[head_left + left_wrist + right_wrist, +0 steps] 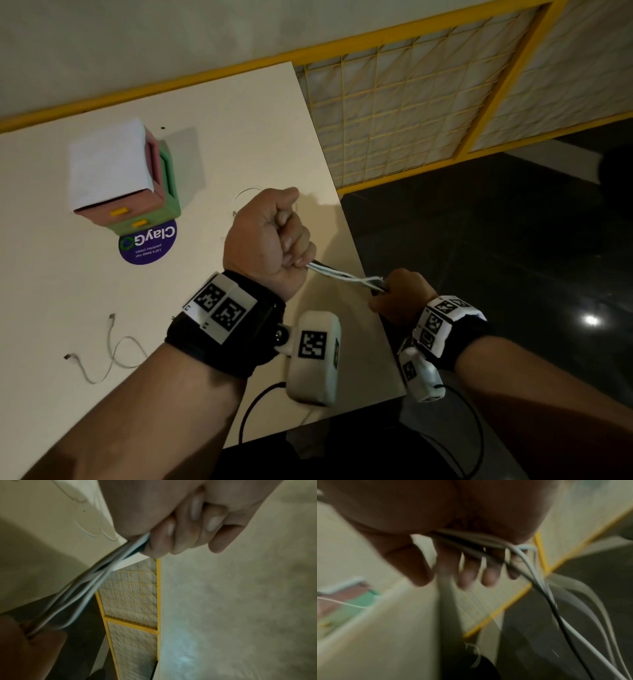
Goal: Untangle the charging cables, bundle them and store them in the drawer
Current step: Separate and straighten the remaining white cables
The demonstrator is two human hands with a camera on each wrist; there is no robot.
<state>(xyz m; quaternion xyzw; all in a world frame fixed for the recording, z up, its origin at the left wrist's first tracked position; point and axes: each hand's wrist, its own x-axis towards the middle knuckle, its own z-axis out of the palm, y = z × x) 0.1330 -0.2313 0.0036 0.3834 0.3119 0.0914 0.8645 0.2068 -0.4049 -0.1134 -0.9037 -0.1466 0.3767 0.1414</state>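
A bundle of white charging cables (346,277) is stretched taut between my two hands over the table's right edge. My left hand (267,236) is a closed fist gripping one end; in the left wrist view its fingers (180,531) curl round the cables (96,580). My right hand (400,294) holds the other end just off the table. In the blurred right wrist view the cables (536,577) run out from under the palm past the fingers (471,568). The small drawer unit (137,192) with pink and green drawers, both closed, stands at the far left.
A loose white cable (102,356) lies on the cream table (239,120) at the near left. Another white cable loop (246,195) shows behind my left hand. A purple round sticker (148,243) sits before the drawers. Dark floor and a yellow-framed screen (411,102) lie to the right.
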